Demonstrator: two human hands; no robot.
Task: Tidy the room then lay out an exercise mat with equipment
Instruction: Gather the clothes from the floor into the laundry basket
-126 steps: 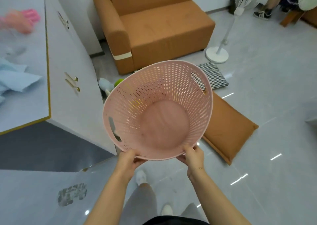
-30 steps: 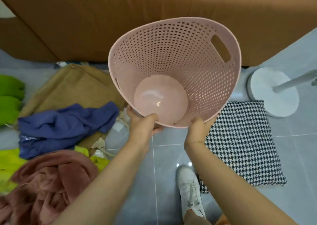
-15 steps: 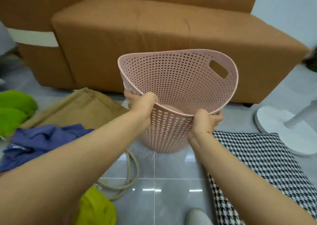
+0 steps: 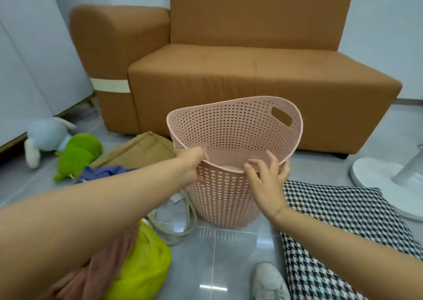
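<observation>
A pink perforated laundry basket (image 4: 231, 192) stands upright on the grey tiled floor in front of an orange sofa (image 4: 251, 70). My left hand (image 4: 191, 164) grips the basket's near rim on its left side. My right hand (image 4: 266, 180) hovers at the near rim with fingers spread and relaxed, holding nothing. The basket looks empty inside. Loose clothes lie left of it: a blue garment (image 4: 103, 170), a tan cloth (image 4: 137, 152), a pink one (image 4: 96, 274) and a yellow-green one (image 4: 142, 265).
A houndstooth cushion (image 4: 343, 226) lies on the floor at the right, beside a white fan base (image 4: 384, 180). A green plush (image 4: 76, 153) and a pale blue plush (image 4: 45, 134) sit by the white cabinet (image 4: 29, 59) at left. A beige cord (image 4: 180, 221) loops near the basket. My shoe (image 4: 269, 281) shows below.
The basket has come down onto the floor before the sofa. My right hand has let go of its rim and opened; my left hand still holds the rim.
</observation>
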